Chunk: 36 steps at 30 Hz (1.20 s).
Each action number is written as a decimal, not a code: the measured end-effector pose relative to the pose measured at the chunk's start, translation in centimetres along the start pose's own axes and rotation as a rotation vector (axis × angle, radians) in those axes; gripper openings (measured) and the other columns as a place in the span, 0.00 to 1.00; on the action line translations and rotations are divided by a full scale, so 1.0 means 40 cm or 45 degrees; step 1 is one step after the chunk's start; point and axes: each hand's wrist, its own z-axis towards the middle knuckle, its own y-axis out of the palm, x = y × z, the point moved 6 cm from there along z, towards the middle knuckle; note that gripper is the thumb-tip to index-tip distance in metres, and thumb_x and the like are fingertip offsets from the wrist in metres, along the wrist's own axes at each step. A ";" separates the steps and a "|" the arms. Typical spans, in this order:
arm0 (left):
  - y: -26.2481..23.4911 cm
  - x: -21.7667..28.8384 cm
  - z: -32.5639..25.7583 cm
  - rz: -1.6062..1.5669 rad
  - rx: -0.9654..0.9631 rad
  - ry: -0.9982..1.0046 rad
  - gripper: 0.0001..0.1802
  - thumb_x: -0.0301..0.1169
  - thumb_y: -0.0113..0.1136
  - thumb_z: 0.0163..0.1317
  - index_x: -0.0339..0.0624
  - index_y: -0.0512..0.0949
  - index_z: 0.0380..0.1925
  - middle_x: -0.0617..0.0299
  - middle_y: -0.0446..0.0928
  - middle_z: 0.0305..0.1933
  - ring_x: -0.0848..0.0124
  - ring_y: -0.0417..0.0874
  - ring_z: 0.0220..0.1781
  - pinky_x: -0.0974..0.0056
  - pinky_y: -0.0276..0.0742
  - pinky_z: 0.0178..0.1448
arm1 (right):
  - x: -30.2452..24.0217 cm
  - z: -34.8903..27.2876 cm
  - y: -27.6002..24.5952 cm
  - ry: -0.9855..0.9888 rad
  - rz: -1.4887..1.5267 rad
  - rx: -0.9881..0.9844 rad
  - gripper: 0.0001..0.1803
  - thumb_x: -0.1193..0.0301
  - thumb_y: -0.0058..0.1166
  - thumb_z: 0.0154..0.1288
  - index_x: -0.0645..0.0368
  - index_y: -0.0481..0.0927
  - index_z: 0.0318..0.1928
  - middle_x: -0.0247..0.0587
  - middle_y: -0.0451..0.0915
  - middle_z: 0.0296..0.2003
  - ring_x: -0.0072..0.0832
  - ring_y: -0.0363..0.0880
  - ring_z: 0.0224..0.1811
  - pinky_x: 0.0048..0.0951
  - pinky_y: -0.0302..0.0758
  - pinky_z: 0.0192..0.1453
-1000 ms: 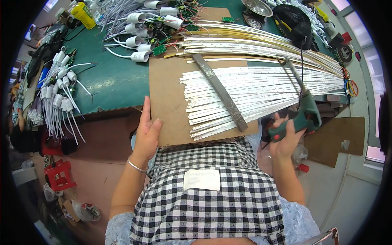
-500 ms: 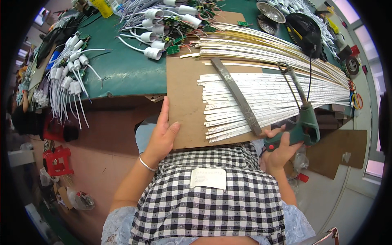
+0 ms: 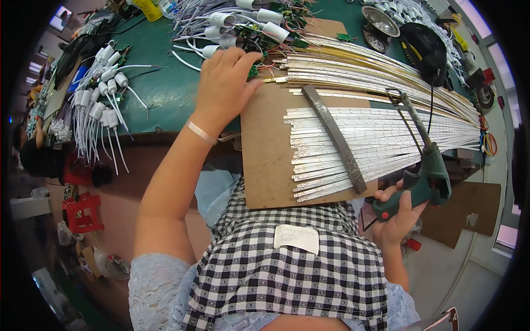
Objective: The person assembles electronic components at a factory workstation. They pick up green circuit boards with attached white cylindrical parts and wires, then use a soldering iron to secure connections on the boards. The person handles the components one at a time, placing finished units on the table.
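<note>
My left hand (image 3: 223,88) reaches over the near edge of a pile of white lamp caps (image 3: 273,31) with wires and small green circuit boards. Its thumb and fingers are apart, with nothing visible between them. In my right hand (image 3: 402,219) is a green pistol-style soldering gun (image 3: 436,175), its long metal tip pointing up and away over the strips. A brown board (image 3: 265,160) rests at the table edge against my lap. Fanned out on it lie several white LED strips (image 3: 314,132), under a dark metal bar (image 3: 334,139) placed slantwise across them.
More LED strips (image 3: 353,69) are stacked behind the board. A second bunch of wired lamp caps (image 3: 102,102) hangs over the table's left edge. A metal dish (image 3: 381,21) and a black cap-like item (image 3: 424,49) sit at the far right. A red stool (image 3: 83,212) stands on the left.
My left hand has let go of the board's left edge and moved up and away to the lamp caps. The soldering gun stays in my right hand; the whole view has shifted slightly.
</note>
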 end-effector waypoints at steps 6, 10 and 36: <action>0.072 -0.029 0.007 0.024 -0.070 0.176 0.11 0.30 0.66 0.48 0.46 0.78 0.33 0.65 0.75 0.37 0.62 0.73 0.47 0.57 0.65 0.50 | -0.022 -0.010 -0.006 -0.054 -0.039 -0.053 0.29 0.79 0.41 0.65 0.55 0.49 0.64 0.47 0.71 0.42 0.32 0.78 0.28 0.45 0.83 0.36; 0.074 -0.023 -0.025 0.053 -0.056 0.239 0.09 0.27 0.65 0.48 0.46 0.78 0.32 0.66 0.77 0.36 0.63 0.74 0.48 0.58 0.65 0.49 | 0.001 -0.007 0.002 0.072 0.009 -0.058 0.27 0.81 0.38 0.65 0.55 0.50 0.62 0.48 0.71 0.42 0.33 0.78 0.29 0.45 0.82 0.37; -0.072 0.280 -0.238 -0.697 -0.475 -0.170 0.07 0.22 0.63 0.49 0.40 0.76 0.28 0.60 0.76 0.29 0.61 0.75 0.33 0.61 0.68 0.41 | 0.118 -0.105 0.154 0.392 0.046 -0.775 0.13 0.80 0.51 0.61 0.67 0.70 0.46 0.43 0.76 0.35 0.31 0.77 0.38 0.36 0.76 0.47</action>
